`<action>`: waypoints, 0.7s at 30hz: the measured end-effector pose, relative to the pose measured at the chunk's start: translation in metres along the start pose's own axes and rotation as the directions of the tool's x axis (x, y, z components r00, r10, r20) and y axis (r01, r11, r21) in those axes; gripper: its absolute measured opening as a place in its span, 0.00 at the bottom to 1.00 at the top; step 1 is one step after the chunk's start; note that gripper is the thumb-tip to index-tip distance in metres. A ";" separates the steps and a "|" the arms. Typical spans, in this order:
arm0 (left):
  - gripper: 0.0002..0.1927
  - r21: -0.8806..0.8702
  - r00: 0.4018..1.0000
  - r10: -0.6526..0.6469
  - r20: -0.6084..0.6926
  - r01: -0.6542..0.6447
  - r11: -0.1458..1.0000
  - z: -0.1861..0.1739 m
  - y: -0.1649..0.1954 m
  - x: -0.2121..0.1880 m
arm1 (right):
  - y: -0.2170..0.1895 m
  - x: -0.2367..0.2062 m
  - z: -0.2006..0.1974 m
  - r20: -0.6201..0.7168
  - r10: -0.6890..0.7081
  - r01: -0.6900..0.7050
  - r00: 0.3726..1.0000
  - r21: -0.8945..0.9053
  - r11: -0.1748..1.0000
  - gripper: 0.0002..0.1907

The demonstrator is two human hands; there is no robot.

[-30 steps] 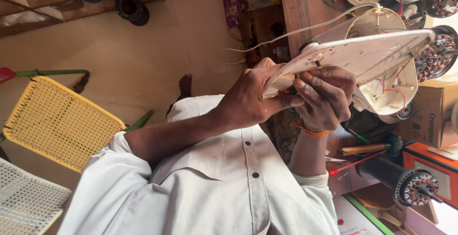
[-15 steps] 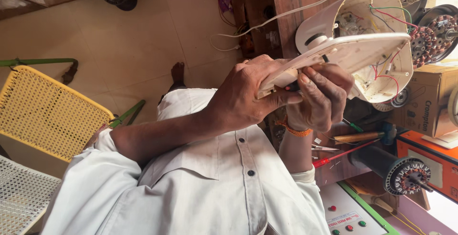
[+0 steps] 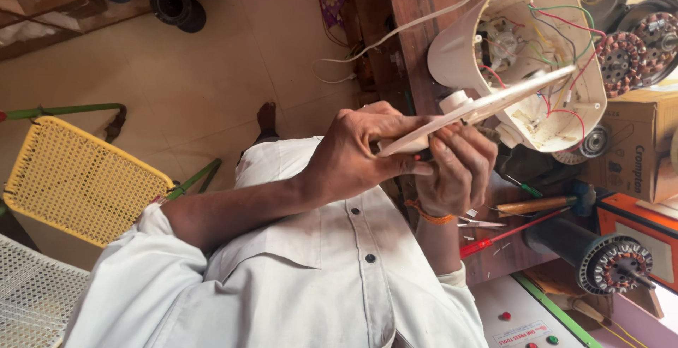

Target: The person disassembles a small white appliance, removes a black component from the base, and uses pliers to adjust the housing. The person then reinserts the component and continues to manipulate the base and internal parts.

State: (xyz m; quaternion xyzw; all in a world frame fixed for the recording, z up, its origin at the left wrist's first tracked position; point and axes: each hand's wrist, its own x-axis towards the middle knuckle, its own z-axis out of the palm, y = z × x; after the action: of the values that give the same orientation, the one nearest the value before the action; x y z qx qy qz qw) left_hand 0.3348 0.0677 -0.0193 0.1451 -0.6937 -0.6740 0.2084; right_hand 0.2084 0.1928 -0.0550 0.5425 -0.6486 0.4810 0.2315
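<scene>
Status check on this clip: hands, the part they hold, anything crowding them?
Left hand and right hand both grip the white cover plate. Open fan housing sits close behind it, wires exposed. Tools on bench below.

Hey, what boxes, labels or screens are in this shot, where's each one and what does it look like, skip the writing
Cardboard box: right edge, beside the open white housing; brown, rectangular, dark print on its side.
Label: bottom edge, on the white panel with green trim; small white rectangle, red print.
Orange box: right, under the cardboard box; orange with a dark edge.
No screens.
</scene>
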 end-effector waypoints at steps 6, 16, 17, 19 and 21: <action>0.28 0.130 0.994 -0.053 0.091 0.041 0.991 0.005 0.000 -0.001 | -0.002 -0.028 -0.008 -0.059 0.058 -0.060 0.997 -0.034 0.998 0.15; 0.23 0.143 0.995 -0.042 0.094 0.028 0.989 0.016 -0.017 0.006 | -0.003 -0.050 -0.004 -0.075 0.191 -0.198 0.979 -0.089 0.976 0.10; 0.22 0.155 0.995 -0.040 0.090 0.026 0.988 0.017 -0.019 0.008 | -0.003 -0.051 -0.003 -0.077 0.214 -0.221 0.974 -0.097 0.970 0.11; 0.22 0.156 0.995 -0.047 0.082 0.034 0.987 0.018 -0.023 0.008 | -0.004 -0.054 0.000 -0.087 0.236 -0.243 0.968 -0.094 0.965 0.11; 0.21 0.129 0.995 -0.064 0.083 0.053 0.990 0.020 -0.027 0.008 | -0.005 -0.056 0.001 -0.091 0.268 -0.276 0.959 -0.096 0.956 0.11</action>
State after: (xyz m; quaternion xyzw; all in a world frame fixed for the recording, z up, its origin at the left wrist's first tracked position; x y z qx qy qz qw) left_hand 0.3160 0.0796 -0.0458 0.1490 -0.7390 -0.6400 0.1487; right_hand 0.2304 0.2191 -0.0998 0.4159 -0.7328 0.4931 0.2167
